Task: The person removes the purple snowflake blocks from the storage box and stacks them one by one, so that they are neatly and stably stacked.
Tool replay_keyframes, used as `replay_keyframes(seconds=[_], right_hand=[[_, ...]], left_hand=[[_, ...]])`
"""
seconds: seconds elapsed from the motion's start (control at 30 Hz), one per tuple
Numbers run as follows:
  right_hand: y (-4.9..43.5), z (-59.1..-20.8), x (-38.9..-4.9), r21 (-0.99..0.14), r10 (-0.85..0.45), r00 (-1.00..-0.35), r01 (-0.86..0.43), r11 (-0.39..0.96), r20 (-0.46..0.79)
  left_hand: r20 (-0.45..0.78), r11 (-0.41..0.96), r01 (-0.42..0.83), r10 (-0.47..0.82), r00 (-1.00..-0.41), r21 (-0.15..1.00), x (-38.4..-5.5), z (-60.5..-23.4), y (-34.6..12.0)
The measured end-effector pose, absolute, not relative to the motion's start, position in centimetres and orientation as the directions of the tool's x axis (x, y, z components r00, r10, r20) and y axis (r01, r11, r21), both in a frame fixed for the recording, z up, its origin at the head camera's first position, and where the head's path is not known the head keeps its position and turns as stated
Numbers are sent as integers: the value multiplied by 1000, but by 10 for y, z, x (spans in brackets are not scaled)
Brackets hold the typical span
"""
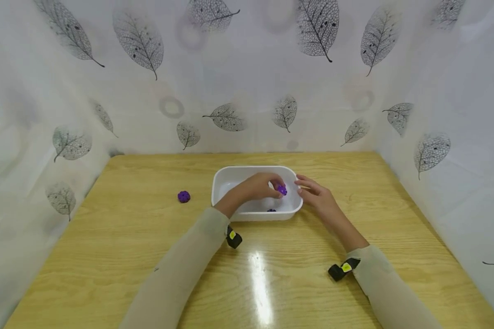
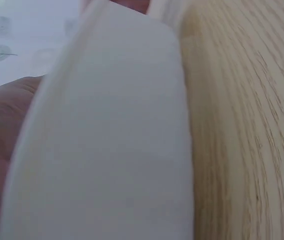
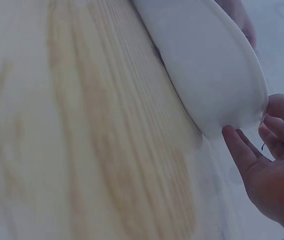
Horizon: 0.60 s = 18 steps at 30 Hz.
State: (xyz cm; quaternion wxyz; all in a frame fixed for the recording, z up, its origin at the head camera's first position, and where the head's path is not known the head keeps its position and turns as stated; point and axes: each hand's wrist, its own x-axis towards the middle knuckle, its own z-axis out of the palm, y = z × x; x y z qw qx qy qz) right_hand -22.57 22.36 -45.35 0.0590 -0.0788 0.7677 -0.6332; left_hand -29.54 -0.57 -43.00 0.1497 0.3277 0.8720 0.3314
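A white plastic basin (image 1: 255, 216) with rounded corners sits on the wooden table. Reaching over its near wall, my left hand (image 1: 259, 186) pinches a small purple flower-shaped piece (image 1: 282, 190) between thumb and fingers, above the basin floor. Another purple piece (image 1: 271, 210) lies inside, mostly hidden by the near wall. At the basin's right end, my right hand (image 1: 323, 201) touches the rim with fairly straight fingers. The right wrist view shows its fingers (image 3: 239, 145) against the outer wall. In the left wrist view, the basin wall (image 2: 117, 125) hides most of the left hand.
A third purple flower-shaped piece (image 1: 184, 197) lies on the table (image 1: 107, 237), left of the basin. White curtains with a leaf print (image 1: 140, 41) stand behind the table and along both sides. Each wrist wears a black camera (image 1: 233, 237).
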Motion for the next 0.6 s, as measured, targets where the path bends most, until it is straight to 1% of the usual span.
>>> replay_keyframes(seconds=[0.17, 0.33, 0.47, 0.6], right_hand=[[225, -458, -228, -973, -184, -983, -48, 224, 6], [223, -453, -225, -977, -192, -981, -33, 211, -8], [222, -450, -224, -982, -200, -980, -27, 188, -11], [223, -454, -225, -978, -187, -982, -20, 208, -20]], left_hand=[[48, 505, 441, 617, -786, 742, -278, -411, -30], [122, 447, 421, 557, -821, 789, -258, -402, -68], [147, 431, 403, 514, -845, 808, -246, -399, -104], [153, 431, 372, 463, -873, 822, -238, -399, -139]])
